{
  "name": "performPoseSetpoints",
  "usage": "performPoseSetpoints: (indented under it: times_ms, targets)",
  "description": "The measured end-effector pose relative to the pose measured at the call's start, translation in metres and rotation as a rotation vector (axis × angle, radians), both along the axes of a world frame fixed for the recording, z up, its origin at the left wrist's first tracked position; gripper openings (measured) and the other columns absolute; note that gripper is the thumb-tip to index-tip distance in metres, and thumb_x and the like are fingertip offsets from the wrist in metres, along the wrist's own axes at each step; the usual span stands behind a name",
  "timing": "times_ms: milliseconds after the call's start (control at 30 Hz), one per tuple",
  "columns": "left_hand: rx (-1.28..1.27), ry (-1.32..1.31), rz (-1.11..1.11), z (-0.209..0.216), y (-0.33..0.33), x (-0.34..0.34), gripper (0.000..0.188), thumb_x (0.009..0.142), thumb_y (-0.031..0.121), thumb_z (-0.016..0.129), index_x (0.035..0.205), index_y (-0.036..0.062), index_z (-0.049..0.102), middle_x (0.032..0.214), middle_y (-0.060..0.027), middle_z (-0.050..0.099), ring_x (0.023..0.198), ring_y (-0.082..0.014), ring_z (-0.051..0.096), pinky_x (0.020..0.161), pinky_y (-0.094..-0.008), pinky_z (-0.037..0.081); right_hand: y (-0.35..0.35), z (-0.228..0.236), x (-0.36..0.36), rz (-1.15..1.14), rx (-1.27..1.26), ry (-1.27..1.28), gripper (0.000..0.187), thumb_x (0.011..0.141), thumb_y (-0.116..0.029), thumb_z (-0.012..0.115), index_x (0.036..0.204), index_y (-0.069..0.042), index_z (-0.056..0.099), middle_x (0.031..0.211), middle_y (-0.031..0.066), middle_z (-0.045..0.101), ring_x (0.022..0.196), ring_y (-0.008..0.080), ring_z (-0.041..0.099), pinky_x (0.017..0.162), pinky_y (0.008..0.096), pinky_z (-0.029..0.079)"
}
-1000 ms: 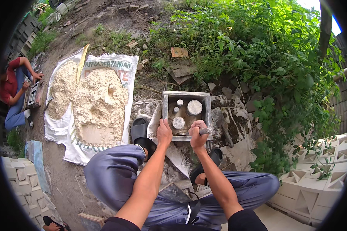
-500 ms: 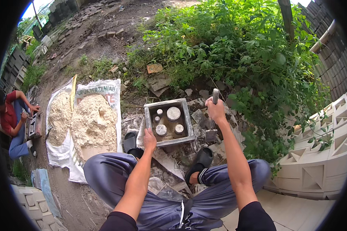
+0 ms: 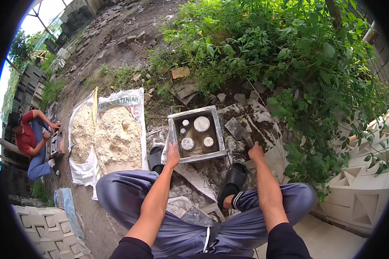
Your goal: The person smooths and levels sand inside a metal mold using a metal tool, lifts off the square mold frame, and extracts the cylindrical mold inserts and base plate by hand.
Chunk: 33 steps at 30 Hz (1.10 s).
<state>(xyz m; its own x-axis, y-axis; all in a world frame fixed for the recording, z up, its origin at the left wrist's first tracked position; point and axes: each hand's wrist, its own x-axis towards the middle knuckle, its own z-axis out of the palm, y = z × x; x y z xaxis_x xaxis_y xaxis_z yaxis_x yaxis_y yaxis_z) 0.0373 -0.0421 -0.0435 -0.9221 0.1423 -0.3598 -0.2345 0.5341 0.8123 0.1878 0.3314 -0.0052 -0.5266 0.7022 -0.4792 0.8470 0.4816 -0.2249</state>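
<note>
A square grey mould box [image 3: 224,154] sits in front of me, with several round posts of different sizes standing inside it. My left hand [image 3: 173,156] presses against its near left corner, fingers together and straight. To the right of the box, my right hand [image 3: 256,152] is low and closed around a grey metal-ended tool [image 3: 248,140]; its exact kind is partly hidden by my fingers. Just beyond that tool lies a flat grey plate or blade [image 3: 234,127], and I cannot tell whether the two are joined.
Left of the box, pale powder [image 3: 119,134] is heaped on white sacks [image 3: 80,176]. A seated person in red [image 3: 27,136] works farther left. Leafy plants [image 3: 255,47] grow at the far right, and stacked patterned pale blocks [image 3: 358,190] stand near right. Black sandals [image 3: 234,179] flank the box.
My right hand has come down from a raised position to beside the plate, bringing the tool with it. My left hand stays on the box. The whole view has shifted slightly.
</note>
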Motion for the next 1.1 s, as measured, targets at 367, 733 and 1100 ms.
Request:
performPoseSetpoints:
  times_ms: [367,733,1100]
  targets:
    - [0.231,-0.464,0.169,0.038,0.017,-0.002,0.09,0.087,0.071,0.026,0.147,0.007,0.004,0.152,-0.0131,0.009,0.14,-0.0277,0.008,0.112,-0.0417,0.014,-0.087,-0.016,-0.108,-0.126,-0.566,0.306,0.088,0.083,-0.072,0.036,0.126,0.004,0.05,0.126,0.0291,0.05,0.122,0.041,0.044,0.103,0.0425,0.033]
    - [0.365,-0.401,0.077,0.024,-0.006,-0.009,0.093,0.085,0.074,0.031,0.148,0.0084,0.01,0.154,-0.007,0.009,0.141,-0.0197,0.008,0.113,-0.0326,0.01,-0.089,0.044,-0.1,-0.16,-0.972,0.29,0.115,0.067,-0.082,0.05,0.143,0.001,0.026,0.148,0.0187,0.027,0.138,0.0324,0.021,0.111,0.0419,0.018]
    - [0.567,-0.51,0.187,0.024,0.004,-0.036,0.087,0.085,0.062,0.048,0.146,0.0047,0.023,0.149,-0.0086,0.026,0.135,-0.0216,0.026,0.11,-0.0313,0.019,-0.084,-0.002,-0.12,-0.225,-1.108,0.395,0.095,0.075,-0.067,0.058,0.134,0.005,0.042,0.14,0.0205,0.04,0.129,0.0284,0.038,0.107,0.0372,0.025]
